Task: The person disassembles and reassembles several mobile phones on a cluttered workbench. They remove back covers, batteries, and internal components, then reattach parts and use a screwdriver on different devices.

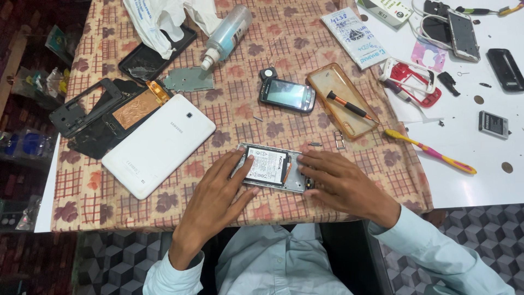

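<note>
An opened phone (272, 166) lies back-up on the patterned tablecloth (245, 114), its white battery exposed. My left hand (218, 199) rests on its left side, thumb and fingers touching the battery's edge. My right hand (341, 183) presses fingertips on the phone's right end. Both hands steady the phone flat against the table. Neither hand holds a tool.
A white tablet back cover (158, 143) lies left of the phone, with dark frames (87, 112) beyond. A small dark phone (287, 94), an amber case (343, 101) holding a screwdriver, a spray bottle (226, 34), a toothbrush (431, 151) and phone parts lie around.
</note>
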